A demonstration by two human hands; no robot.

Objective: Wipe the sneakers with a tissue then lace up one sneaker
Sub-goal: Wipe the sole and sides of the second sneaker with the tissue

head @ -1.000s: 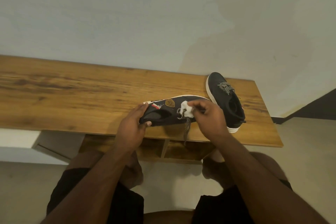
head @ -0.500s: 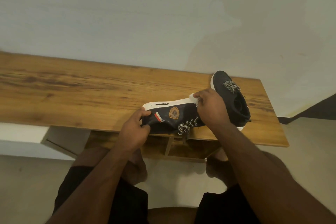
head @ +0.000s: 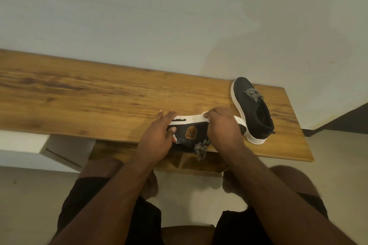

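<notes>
Two black sneakers with white soles are on the wooden desk [head: 79, 95], one worked, one waiting.

Item 1: near sneaker [head: 191, 132]. It lies tipped on its side at the desk's front edge, white sole turned away from the person, brown badge [head: 190, 132] facing up. Its checked lace [head: 201, 146] hangs loose over the desk edge.

Item 2: far sneaker [head: 253, 109]. It stands upright on its sole near the desk's right end, just beside the first, toe pointing toward the wall. Its lace [head: 253, 94] sits bunched over the tongue.

Item 3: tissue [head: 205, 114]. Only a small white corner shows at the right fingertips, against the sole edge; the rest is hidden under the hand.

Item 4: left hand [head: 159, 135]. The fingers are spread and extended, thumb laid on the heel side of the near sneaker, steadying it rather than clamping it.

Item 5: right hand [head: 223, 127]. The grip is curled over the middle of the shoe, pinching the tissue onto the sole rim.

Step in hand, as judged: wiping, on the sole edge of the near sneaker. Lacing looks not yet begun.

Next move, as judged: a stroke of the tissue along the white rim, which calls for firmer bracing from the left hand so the tipped shoe does not slide or roll off the front edge. The far sneaker still wants attention before lacing.
</notes>
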